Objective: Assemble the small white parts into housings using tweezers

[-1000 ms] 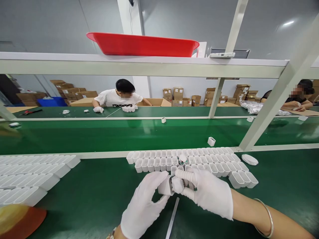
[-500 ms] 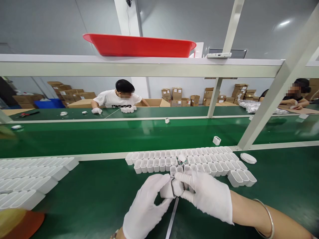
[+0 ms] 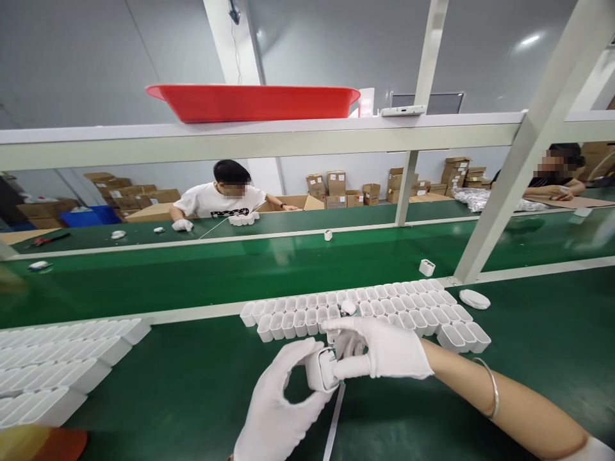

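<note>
My left hand [image 3: 276, 406], in a white glove, pinches a small white plastic housing [image 3: 319, 369] between thumb and fingers. My right hand [image 3: 384, 349], also gloved, presses its thumb against the open end of that housing while the index finger stretches out to the left above it. Just beyond both hands lie rows of open white housings [image 3: 365, 310] on the green bench [image 3: 192, 384]. A thin metal strip [image 3: 333, 422] lies on the bench under my hands.
More white housings [image 3: 57, 358] are stacked at the left. Two single housings [image 3: 426, 267] ride the green conveyor belt [image 3: 216, 269]. A white lid [image 3: 475, 298] lies at the right. A red tray [image 3: 254, 101] sits on the overhead shelf. Two people work across the belt.
The housing has turned so its open end faces right. My right hand has opened its grip, thumb now pushing on the end. The camera has tilted slightly left and up.
</note>
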{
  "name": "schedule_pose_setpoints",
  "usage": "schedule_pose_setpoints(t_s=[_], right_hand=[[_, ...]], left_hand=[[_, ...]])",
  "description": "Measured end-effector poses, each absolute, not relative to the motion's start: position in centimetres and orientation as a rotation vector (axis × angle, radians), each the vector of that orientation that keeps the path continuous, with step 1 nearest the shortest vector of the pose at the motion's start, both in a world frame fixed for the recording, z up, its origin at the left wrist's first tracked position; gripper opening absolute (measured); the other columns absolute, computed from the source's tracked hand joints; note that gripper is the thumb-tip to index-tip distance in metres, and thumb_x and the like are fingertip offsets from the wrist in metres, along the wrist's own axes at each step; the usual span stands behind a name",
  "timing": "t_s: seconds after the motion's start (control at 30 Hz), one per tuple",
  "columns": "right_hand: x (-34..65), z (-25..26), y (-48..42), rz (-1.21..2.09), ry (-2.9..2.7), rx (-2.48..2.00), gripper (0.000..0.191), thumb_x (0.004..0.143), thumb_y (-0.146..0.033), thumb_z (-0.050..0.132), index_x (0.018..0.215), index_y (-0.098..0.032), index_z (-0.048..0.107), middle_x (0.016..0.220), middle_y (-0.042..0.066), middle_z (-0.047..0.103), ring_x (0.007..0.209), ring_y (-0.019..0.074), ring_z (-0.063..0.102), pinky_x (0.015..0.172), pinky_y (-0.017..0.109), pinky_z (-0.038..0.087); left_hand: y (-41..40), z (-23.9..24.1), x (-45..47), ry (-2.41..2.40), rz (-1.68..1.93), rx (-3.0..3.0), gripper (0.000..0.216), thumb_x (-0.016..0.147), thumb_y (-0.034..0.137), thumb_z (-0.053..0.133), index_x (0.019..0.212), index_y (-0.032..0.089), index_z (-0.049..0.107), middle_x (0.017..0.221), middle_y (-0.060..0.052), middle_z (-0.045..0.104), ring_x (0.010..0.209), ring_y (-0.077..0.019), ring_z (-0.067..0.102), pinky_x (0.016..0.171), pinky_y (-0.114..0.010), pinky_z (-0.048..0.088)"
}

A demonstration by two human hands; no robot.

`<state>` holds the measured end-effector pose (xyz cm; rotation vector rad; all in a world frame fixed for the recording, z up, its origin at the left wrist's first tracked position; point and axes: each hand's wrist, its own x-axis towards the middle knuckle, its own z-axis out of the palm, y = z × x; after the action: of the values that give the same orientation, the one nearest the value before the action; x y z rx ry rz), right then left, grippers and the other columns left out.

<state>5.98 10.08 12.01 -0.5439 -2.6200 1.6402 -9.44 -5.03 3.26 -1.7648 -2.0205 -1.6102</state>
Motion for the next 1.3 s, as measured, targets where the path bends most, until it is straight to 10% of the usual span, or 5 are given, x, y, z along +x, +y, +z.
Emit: schedule_pose_setpoints(t_s=[0.3, 0.77, 0.93, 1.3], right_hand=[[4.7, 9.8, 9.5, 2.274, -2.263, -0.36, 0.096, 0.064, -0.047, 0.084, 0.144, -0.018, 0.039, 0.087, 0.002, 0.057, 0.075, 0.0138, 0.054, 0.072, 0.029, 0.047], [6.0, 10.7, 9.6, 1.246, -2.647, -0.107, 0.064, 0.082, -0.053, 0.066, 0.139, -0.03, 0.048, 0.108, 0.005, 0.06, 0.093, 0.0196, 0.056, 0.085, 0.034, 0.047], [5.5, 10.0, 8.4, 0.605, -2.79, 0.044, 0.034, 0.085, -0.042, 0.064, 0.113, -0.023, 0.061, 0.078, 0.0, 0.054, 0.068, 0.0151, 0.046, 0.063, 0.028, 0.039], [3.1, 13.8, 17.3, 0.807, -2.651, -0.74, 0.017, 0.081, -0.024, 0.068, 0.096, -0.018, 0.063, 0.083, -0.001, 0.064, 0.071, 0.0121, 0.055, 0.068, 0.027, 0.047]], left_hand=[[-5.2, 2.6, -9.0, -2.047, -1.738, -1.811, 0.042, 0.075, 0.029, 0.074, 0.115, 0.029, 0.059, 0.106, -0.001, 0.07, 0.092, -0.0183, 0.071, 0.081, -0.03, 0.061], [-5.2, 2.3, -9.7, -2.094, -1.783, -1.781, 0.037, 0.079, 0.029, 0.073, 0.114, 0.03, 0.06, 0.109, -0.001, 0.068, 0.098, -0.0179, 0.067, 0.086, -0.03, 0.058], [-4.7, 1.5, -9.4, -2.144, -1.894, -1.654, 0.057, 0.074, 0.029, 0.077, 0.125, 0.028, 0.051, 0.113, -0.005, 0.069, 0.1, -0.0207, 0.069, 0.086, -0.034, 0.06], [-2.0, 0.0, -10.8, -2.528, -1.272, -1.824, 0.045, 0.088, 0.03, 0.051, 0.133, 0.033, 0.049, 0.129, -0.007, 0.055, 0.112, -0.0256, 0.06, 0.092, -0.048, 0.053]])
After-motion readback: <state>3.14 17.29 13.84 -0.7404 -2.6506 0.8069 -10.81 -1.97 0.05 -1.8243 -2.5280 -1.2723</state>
